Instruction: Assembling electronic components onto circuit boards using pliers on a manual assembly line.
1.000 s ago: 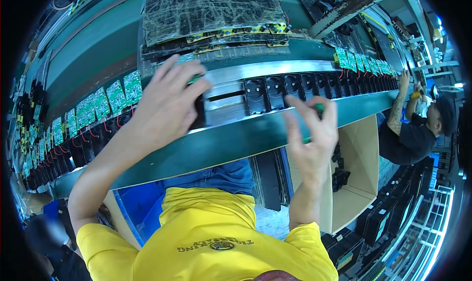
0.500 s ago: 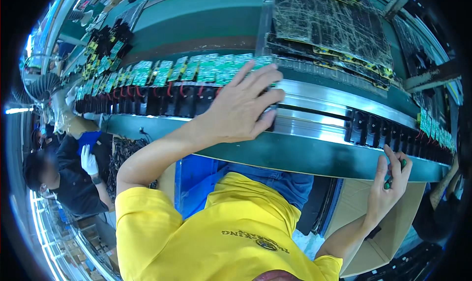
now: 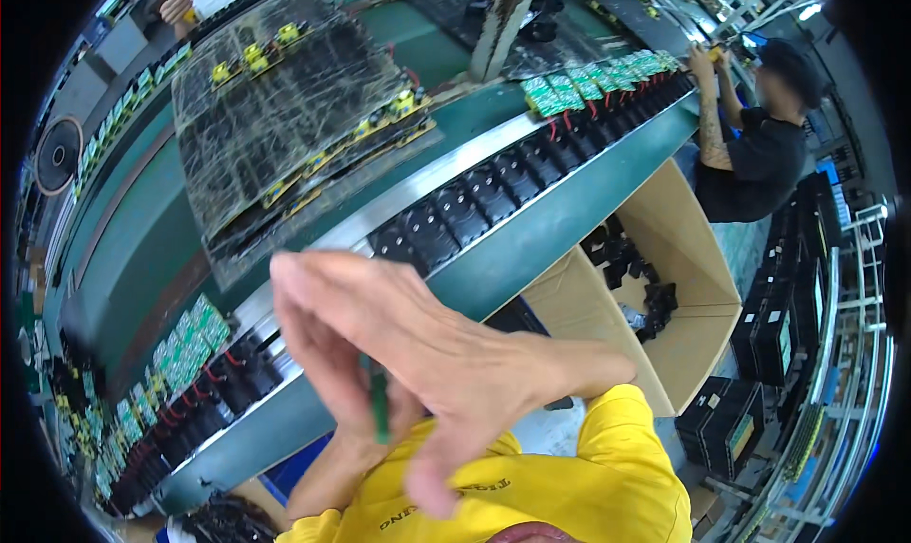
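My hands meet in front of the rail, well above the bench edge. My right hand (image 3: 455, 353) is nearer the camera, its fingers stretched to the left and its thumb hanging apart, blurred. Behind it my left hand (image 3: 323, 363) is partly covered, its fingertips close to those of the right. A small green band (image 3: 380, 405) shows between the hands; which hand bears it I cannot tell. Beyond them runs a metal rail (image 3: 356, 225) holding a row of black housings (image 3: 489, 196). Green circuit boards (image 3: 195, 334) with red wires stand along the row to the left.
More green boards (image 3: 588, 83) top the row at far right, where a co-worker (image 3: 759, 154) handles something yellow. A stack of scratched dark sheets (image 3: 285, 116) with yellow parts lies behind the rail. An open cardboard box (image 3: 678, 268) with black pieces stands at right.
My head view has turned to the right. My left hand has left the boards and my right hand the housings; both are now together before me.
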A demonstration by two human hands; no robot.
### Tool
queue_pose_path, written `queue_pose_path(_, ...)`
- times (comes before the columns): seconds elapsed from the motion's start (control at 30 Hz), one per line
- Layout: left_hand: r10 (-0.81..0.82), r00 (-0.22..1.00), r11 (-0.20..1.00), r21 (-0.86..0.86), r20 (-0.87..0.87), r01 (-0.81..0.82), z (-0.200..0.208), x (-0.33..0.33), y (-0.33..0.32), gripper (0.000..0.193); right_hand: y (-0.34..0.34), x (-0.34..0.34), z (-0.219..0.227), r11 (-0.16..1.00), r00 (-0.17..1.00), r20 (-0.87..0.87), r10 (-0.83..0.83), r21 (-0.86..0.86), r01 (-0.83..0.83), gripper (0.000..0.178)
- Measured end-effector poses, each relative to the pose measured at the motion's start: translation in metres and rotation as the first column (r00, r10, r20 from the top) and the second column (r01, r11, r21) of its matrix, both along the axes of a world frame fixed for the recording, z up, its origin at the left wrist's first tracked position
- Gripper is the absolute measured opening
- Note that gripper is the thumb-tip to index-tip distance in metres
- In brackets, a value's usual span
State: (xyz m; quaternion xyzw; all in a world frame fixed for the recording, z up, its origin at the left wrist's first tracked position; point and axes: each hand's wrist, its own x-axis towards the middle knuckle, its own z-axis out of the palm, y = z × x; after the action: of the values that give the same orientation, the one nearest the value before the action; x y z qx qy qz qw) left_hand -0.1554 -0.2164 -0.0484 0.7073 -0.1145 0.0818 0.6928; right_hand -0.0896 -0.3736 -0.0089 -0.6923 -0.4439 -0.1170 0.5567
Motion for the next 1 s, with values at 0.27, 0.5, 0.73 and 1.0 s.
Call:
queue_pose_path(0.27,0.180,0.982,0.974,-0.150,0.051,-0.170,-0.051,0.009,-0.008,0.076,-0.291,0.197,0.003,0.493,0.811,0.520,-0.268,-0.649,0.579,0.106)
queue_pose_path(0.5,0.201,0.972,0.970,-0.164,0.122,-0.180,-0.068,0.011,-0.008,0.069,-0.351,0.244,-0.040,0.343,0.877,0.413,-0.245,-0.809,0.477,0.106)
queue_pose_path(0.73,0.198,0.962,0.977,-0.114,0.186,-0.179,-0.074,0.021,-0.008,0.066,-0.311,0.239,-0.040,0.474,0.908,0.390,-0.154,-0.777,0.414,0.109)
queue_pose_path(1.0,0.457,0.881,0.809,-0.355,-0.123,-0.469,-0.049,0.034,-0.040,0.020,-0.326,0.258,-0.035,0.514,0.879,0.472,0.061,-0.770,0.378,0.118)
